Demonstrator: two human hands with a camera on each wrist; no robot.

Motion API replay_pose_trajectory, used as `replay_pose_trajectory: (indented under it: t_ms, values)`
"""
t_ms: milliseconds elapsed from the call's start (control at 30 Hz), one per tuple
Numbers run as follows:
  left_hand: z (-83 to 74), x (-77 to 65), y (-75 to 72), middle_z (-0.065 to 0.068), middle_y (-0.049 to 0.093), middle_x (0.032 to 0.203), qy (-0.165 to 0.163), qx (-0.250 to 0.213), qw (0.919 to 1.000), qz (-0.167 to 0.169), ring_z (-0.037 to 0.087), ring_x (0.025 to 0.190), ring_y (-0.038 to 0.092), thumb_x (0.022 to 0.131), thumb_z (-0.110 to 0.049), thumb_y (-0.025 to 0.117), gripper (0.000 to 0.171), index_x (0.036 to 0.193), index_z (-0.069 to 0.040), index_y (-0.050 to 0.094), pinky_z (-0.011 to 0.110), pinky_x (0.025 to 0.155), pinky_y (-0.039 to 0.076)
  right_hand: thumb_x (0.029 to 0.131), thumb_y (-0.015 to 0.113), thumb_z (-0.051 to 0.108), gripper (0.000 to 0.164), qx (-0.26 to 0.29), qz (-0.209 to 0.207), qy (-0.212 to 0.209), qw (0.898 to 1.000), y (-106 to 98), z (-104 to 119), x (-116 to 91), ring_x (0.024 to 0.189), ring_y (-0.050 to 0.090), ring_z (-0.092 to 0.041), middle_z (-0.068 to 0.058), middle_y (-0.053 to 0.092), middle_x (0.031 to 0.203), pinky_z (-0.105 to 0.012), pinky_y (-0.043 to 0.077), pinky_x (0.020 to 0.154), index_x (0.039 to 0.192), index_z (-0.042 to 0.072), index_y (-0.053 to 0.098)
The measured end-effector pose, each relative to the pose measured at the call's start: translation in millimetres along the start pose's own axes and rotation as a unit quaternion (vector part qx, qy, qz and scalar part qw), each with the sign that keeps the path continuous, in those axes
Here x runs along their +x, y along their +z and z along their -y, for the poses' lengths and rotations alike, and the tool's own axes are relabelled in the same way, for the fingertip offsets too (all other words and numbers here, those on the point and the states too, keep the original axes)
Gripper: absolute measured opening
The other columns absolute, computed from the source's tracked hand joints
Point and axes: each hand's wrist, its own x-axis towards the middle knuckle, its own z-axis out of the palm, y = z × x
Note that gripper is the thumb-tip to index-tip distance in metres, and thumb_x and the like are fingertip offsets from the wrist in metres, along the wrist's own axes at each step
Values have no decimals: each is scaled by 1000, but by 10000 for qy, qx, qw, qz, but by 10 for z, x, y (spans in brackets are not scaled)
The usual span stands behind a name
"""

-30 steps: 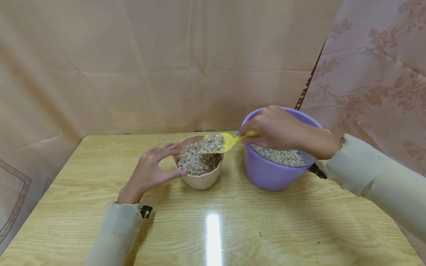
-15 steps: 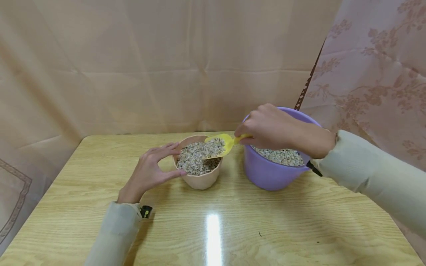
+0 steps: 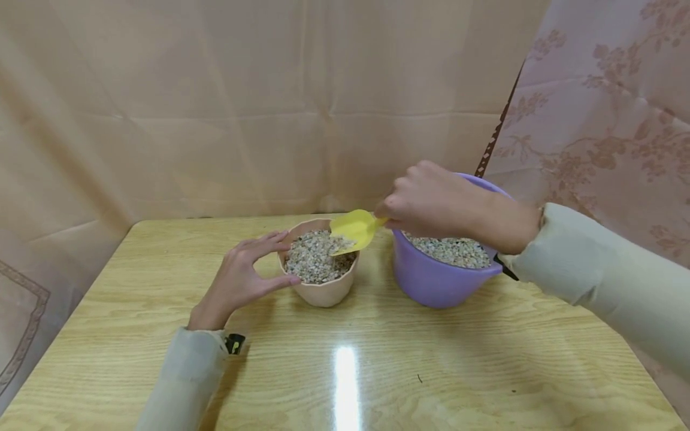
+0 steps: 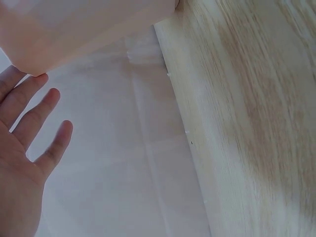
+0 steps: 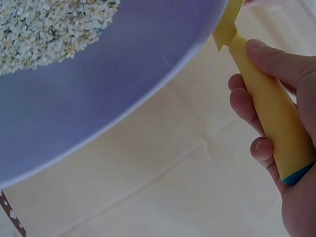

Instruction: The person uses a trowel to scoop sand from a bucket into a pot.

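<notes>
A small peach flowerpot [image 3: 325, 294] full of fine gravel [image 3: 314, 258] stands on the table. My left hand [image 3: 241, 276] rests on its left side, thumb at the near rim, index finger at the far rim. Fairly straight, spread fingers [image 4: 32, 118] show in the left wrist view, some touching the pot. My right hand [image 3: 439, 200] grips a yellow scoop [image 3: 356, 227] by its handle [image 5: 274, 108]. The scoop's blade tilts down over the pot's right rim, with a few grains near its tip. A purple bucket [image 3: 439, 284] holding more gravel [image 3: 453, 251] stands beneath my right hand and wrist.
The wooden table [image 3: 302, 365] carries both containers near its back edge. A beige cloth [image 3: 232, 120] hangs behind it, and a flowered pink cloth [image 3: 609, 131] hangs at the right. Two tiny dark specks lie on the tabletop, front right.
The scoop has moved slightly left and tipped, and most of its gravel has slid into the flowerpot. My right hand has risen a little. My left hand stays at the pot.
</notes>
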Motion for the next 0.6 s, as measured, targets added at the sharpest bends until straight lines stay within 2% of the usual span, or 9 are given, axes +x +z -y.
replay_pose_trajectory:
  t_ms: [400, 600]
  values:
    - [33, 14, -20, 4, 58, 141, 80, 19, 10000, -32, 37, 125, 55, 70, -50, 88, 55, 115, -20, 76, 64, 101, 38, 84, 75, 14, 15, -217, 278, 151, 9993, -104, -14, 28, 45, 43, -16, 6, 56, 57, -36, 38, 42, 72, 17, 67]
    - [12, 11, -24, 5, 59, 140, 69, 25, 10000, -13, 37, 126, 54, 70, -51, 87, 55, 115, -21, 76, 64, 102, 37, 86, 76, 17, 3, -60, 335, 257, 9991, -127, -30, -6, 47, 47, -14, 4, 64, 63, -33, 39, 42, 83, 15, 75]
